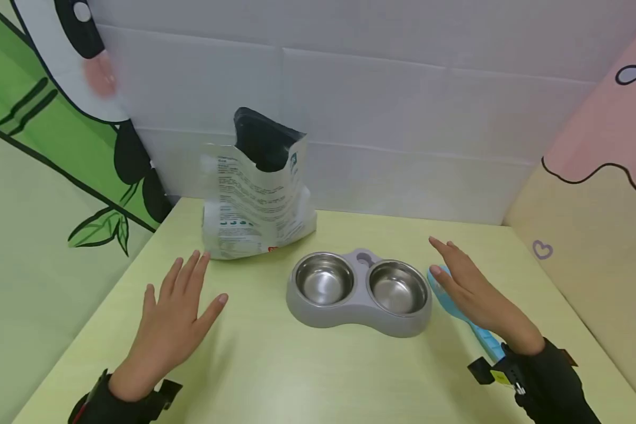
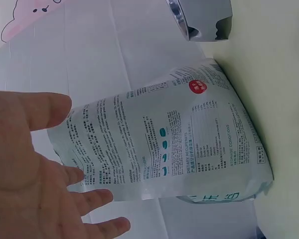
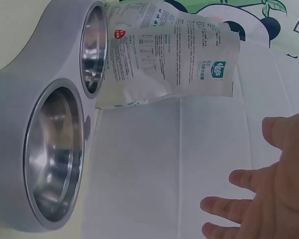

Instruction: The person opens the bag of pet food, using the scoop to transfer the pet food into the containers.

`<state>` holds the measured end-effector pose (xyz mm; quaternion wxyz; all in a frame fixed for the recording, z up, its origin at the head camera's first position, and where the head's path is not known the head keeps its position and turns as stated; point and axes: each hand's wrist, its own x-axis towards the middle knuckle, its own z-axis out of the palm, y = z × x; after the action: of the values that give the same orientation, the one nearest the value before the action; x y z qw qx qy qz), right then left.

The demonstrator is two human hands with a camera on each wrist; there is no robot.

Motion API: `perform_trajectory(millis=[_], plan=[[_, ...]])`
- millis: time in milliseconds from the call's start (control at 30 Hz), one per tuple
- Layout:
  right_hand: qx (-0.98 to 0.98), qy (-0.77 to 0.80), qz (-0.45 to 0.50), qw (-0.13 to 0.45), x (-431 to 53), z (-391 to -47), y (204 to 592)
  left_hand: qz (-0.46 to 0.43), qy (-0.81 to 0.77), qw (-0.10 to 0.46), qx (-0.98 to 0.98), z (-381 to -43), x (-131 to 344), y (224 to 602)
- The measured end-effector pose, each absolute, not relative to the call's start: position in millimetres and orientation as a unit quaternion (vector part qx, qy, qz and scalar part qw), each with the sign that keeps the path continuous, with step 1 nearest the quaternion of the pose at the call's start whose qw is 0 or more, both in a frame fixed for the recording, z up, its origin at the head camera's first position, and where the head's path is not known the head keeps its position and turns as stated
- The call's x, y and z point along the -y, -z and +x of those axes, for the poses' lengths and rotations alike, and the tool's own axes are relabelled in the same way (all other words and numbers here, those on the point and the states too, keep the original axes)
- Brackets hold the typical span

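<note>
My left hand (image 1: 172, 321) is held with fingers spread, holding nothing, in front of a white printed bag (image 1: 254, 206). The bag stands upright at the back, its torn top showing a dark lining; the left wrist view gives its small print and a red round mark. On the right, my right hand (image 1: 474, 291) is also extended and holds nothing. It overlaps a light-blue plastic scoop (image 1: 484, 338) lying on the table, part of which it hides. Between the hands sits a grey double pet bowl (image 1: 344, 318) with two bare steel dishes (image 1: 397, 287).
The pale yellow table (image 1: 297, 377) meets a whitish wall covering (image 1: 376, 118) right behind the bag. A green panda-print panel (image 1: 42, 147) borders the left side, a pink and cream panel (image 1: 593, 224) the right. Black wrist straps (image 1: 548, 380) with small camera mounts sit on both forearms.
</note>
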<state>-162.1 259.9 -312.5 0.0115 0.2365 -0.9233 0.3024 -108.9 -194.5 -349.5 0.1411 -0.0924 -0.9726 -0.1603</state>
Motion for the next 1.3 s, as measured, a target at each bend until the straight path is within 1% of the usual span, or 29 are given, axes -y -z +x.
perform_trajectory(millis=[167,400,533,900,1133,1300], plan=[[0.915,-0.321,0.244,-0.004,-249.9,-174.9,314.7,-0.084,0.219,0.120,0.965,-117.9,199.8,348.8],[0.901,-0.341,0.268,0.006,-237.5,-196.5,317.3,-0.081,0.270,0.112,0.953,-123.1,207.5,348.5],[0.891,-0.357,0.279,0.000,-231.7,-207.8,316.1,-0.073,0.287,0.102,0.950,-126.6,211.4,347.2],[0.877,-0.391,0.278,-0.028,-213.6,-233.0,312.6,-0.072,0.332,0.109,0.934,-141.6,221.2,338.2],[0.869,-0.406,0.278,-0.046,-200.5,-247.2,307.3,-0.078,0.365,0.103,0.922,-154.0,228.4,332.8],[0.860,-0.416,0.289,-0.055,-188.7,-251.3,296.5,-0.085,0.398,0.112,0.907,-162.0,230.7,329.7]])
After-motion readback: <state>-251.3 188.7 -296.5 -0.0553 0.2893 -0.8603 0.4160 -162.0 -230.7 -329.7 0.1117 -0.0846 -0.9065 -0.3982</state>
